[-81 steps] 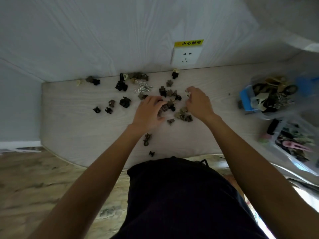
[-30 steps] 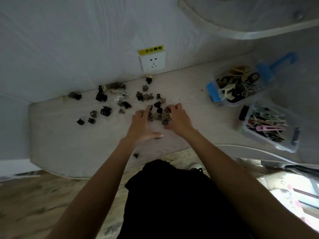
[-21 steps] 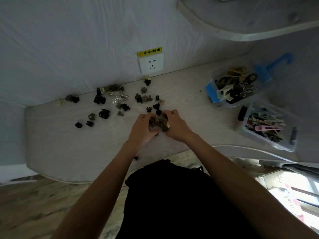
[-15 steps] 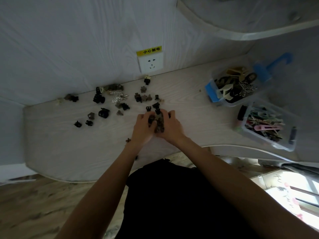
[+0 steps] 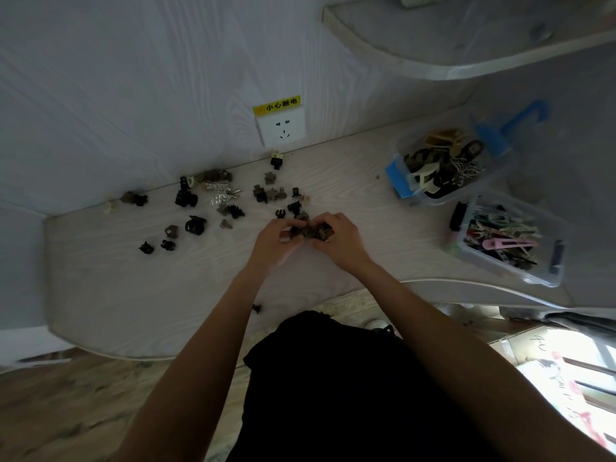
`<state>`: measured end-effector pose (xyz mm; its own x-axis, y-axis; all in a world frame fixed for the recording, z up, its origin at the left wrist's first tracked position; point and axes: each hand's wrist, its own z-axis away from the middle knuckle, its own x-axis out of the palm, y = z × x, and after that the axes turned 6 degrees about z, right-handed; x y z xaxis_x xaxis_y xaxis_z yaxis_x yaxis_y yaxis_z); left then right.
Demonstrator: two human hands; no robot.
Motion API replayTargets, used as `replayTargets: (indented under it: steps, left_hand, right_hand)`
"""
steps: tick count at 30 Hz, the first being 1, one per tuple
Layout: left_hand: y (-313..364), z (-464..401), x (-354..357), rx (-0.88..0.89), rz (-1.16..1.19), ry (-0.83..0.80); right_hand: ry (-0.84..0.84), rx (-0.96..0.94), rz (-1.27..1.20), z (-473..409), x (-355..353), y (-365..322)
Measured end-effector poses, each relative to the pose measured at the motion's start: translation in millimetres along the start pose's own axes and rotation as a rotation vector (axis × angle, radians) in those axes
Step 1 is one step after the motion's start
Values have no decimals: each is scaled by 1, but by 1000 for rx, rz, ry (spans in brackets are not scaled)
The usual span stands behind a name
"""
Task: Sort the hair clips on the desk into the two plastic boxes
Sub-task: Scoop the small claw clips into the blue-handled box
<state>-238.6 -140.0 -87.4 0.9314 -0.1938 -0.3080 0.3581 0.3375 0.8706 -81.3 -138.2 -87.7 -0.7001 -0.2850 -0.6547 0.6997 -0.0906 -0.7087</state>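
My left hand (image 5: 274, 243) and my right hand (image 5: 340, 240) are cupped together at the desk's middle, closed around a bunch of small brown and black hair clips (image 5: 310, 231). Several more small claw clips (image 5: 195, 225) lie scattered over the desk to the left and behind my hands, along with a silver clip (image 5: 220, 195). At the right stand two clear plastic boxes. The far box (image 5: 416, 195), with blue latches, holds dark and cream clips. The near box (image 5: 510, 268) holds colourful flat clips, a pink one on top.
The pale wooden desk (image 5: 133, 288) meets a wall with a white socket (image 5: 281, 128) under a yellow label. A curved shelf (image 5: 466, 61) hangs above the boxes. One small black clip (image 5: 256, 308) lies near the desk's front edge beside my left forearm.
My hands, spread over the pile earlier, have drawn together and gathered a bunch of clips between them. The view has shifted, bringing the two boxes fully into sight.
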Motion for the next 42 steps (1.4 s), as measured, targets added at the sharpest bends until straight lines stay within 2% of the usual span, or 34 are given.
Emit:
replayTargets:
  steps: [4,9,14,18,22,26,29,32,34,37,39,42]
  left_hand:
    - [29,-1,12,73,-36,-35]
    - [91,-19,40,281,31,-55]
    - [150,-63,92,445,-126,-90]
    - [167,-86,125,455,-378,-98]
    - [169,-87,132,481,-376,-144]
    - [168,-87,124,542,-408,-183]
    - [167,-75,109,620,-446,-113]
    - [146,-48,76,652,-422,109]
    - [118,-24,48,598,-379,259]
    - [63,14,14,485,-410,454]
    - [18,42,-1,380,-507,547]
    - [-47,86,-9,146,-627,557]
  right_hand:
    - [105,-40,-69,1,-32,-1]
    - [301,-67,-182,4,-99,0]
    - [469,91,-146,-8,-160,18]
    - [384,191,-10,-29,-179,38]
    - [294,204,68,-40,-186,53]
    - [328,179,82,-35,-189,48]
    - [431,131,95,-22,-184,37]
    - [540,-82,127,-6,-161,19]
    - [472,-235,146,5,-132,7]
    - [268,-349,174,15,-83,2]
    - [69,-326,196,15,-51,7]
    - [-163,-225,348,11,-13,17]
